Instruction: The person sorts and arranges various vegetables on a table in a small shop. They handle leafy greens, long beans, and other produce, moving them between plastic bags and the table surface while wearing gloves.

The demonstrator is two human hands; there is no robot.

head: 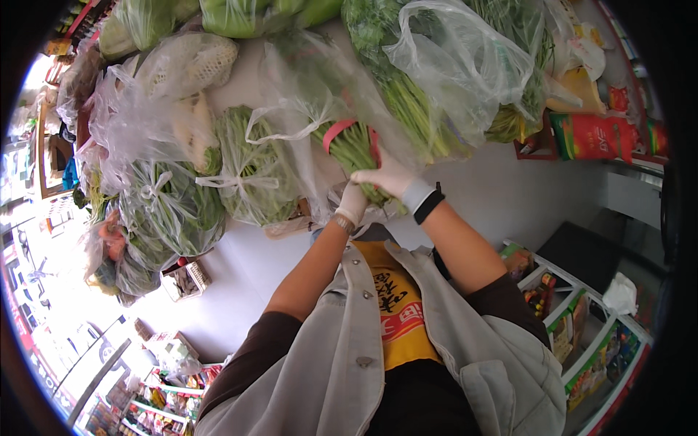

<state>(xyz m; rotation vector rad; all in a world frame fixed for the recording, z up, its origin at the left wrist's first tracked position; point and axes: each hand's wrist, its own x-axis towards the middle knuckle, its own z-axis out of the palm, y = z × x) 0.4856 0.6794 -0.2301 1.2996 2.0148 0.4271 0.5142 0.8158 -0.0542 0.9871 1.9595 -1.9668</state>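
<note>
Both hands wear pale gloves. My right hand grips the stem end of a bunch of leafy greens from the right, its thumb across the stems. From below, my left hand closes around the lower stems. A red band circles the bunch. The leafy part reaches into a clear plastic bag, whose handle loops lie to the left. Beside the bunch rests a knotted bag of green vegetables. Long-stemmed greens lie to the right, partly under a clear bag.
Bagged leafy greens, a white radish and bagged carrots crowd the left. Red-and-green packets stand at the right. Below are a small basket at the left and a shelf rack of packaged goods at the right.
</note>
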